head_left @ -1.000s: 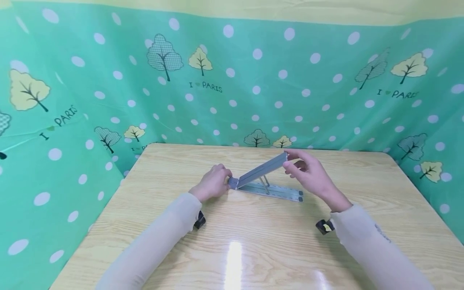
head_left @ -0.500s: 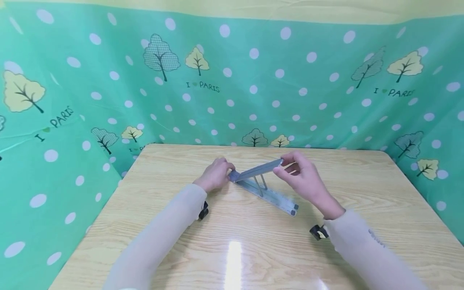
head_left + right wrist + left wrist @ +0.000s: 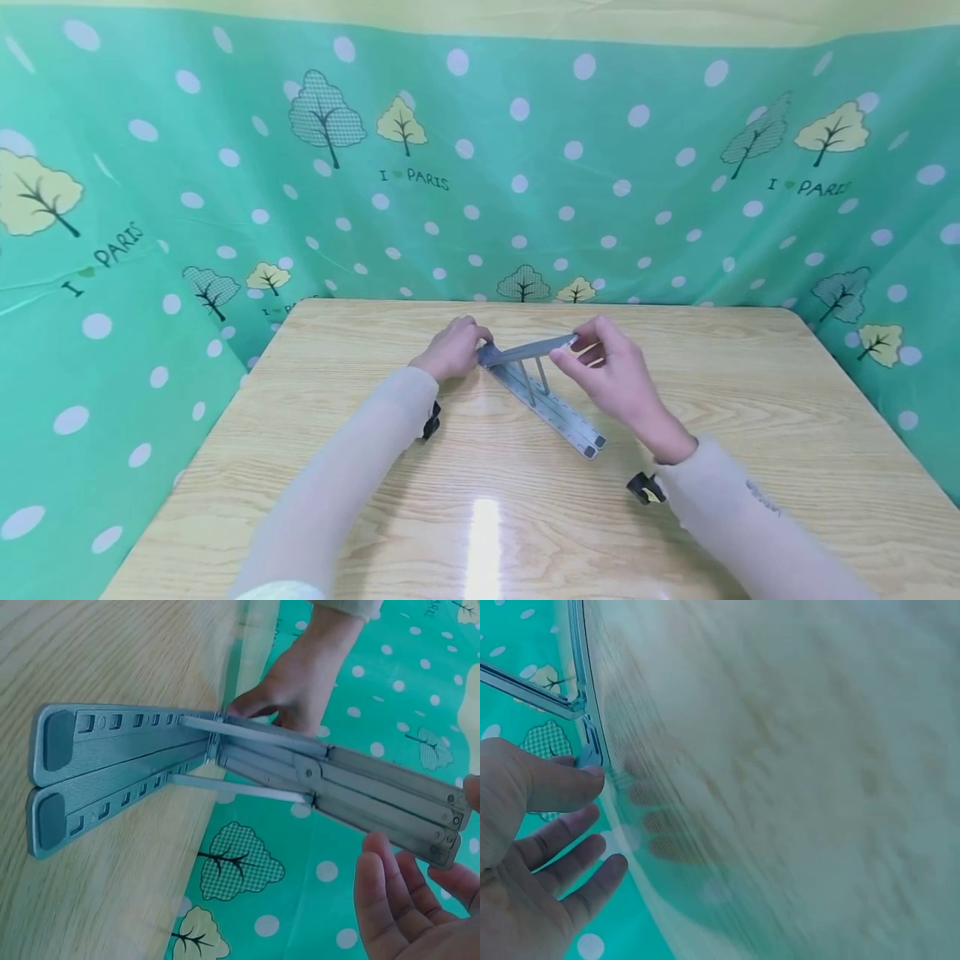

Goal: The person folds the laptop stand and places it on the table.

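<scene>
The grey metal folding stand with a slotted base (image 3: pixel 551 408) rests on the pale wood-grain table (image 3: pixel 757 375). The left hand (image 3: pixel 453 346) pinches its hinge end, apparently to steady it, other fingers spread. The right hand (image 3: pixel 611 371) grips the raised upper arm's tip, seemingly guiding it above two slim struts (image 3: pixel 240 789). Compared with one second earlier, the base's free end has swung toward the person.

Green dotted curtain (image 3: pixel 495 183), wooden table (image 3: pixel 555 517)
</scene>
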The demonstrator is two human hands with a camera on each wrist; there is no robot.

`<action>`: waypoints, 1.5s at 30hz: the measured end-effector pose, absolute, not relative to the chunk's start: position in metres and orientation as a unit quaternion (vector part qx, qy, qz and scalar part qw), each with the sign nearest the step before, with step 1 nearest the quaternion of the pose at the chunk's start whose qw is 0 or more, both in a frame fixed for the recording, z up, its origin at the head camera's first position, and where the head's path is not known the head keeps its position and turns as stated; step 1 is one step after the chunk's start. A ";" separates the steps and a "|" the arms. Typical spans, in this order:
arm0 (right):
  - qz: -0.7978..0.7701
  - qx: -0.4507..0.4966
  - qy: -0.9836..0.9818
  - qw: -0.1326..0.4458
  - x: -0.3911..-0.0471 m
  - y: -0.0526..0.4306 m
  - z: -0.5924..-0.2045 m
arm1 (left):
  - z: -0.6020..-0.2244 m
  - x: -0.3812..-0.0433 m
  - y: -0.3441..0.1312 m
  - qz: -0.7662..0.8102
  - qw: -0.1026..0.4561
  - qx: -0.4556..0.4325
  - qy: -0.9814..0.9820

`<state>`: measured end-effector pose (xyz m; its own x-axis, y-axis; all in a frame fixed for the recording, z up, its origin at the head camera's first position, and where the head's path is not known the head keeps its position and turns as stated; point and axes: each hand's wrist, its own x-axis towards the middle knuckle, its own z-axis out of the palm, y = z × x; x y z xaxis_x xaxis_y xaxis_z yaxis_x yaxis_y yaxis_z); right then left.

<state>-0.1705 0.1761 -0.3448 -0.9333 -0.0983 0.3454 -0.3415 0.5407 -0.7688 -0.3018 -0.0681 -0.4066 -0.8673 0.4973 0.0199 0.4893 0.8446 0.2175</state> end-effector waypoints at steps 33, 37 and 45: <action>0.551 0.172 -0.817 0.009 -0.192 0.194 -0.342 | -0.411 -0.297 -0.079 0.212 0.042 0.226 0.950; 0.555 0.164 -0.816 0.010 -0.191 0.192 -0.342 | -0.412 -0.298 -0.079 0.227 0.048 0.226 0.946; 0.536 0.129 -0.834 0.022 -0.181 0.184 -0.342 | -0.410 -0.307 -0.075 0.243 0.085 0.225 0.940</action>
<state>-0.1814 0.1843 -0.3421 -0.9659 -0.1913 0.1747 -0.2385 0.3932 -0.8880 -0.3068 -0.0755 -0.4105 -0.8844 0.4640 -0.0493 0.3818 0.7803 0.4954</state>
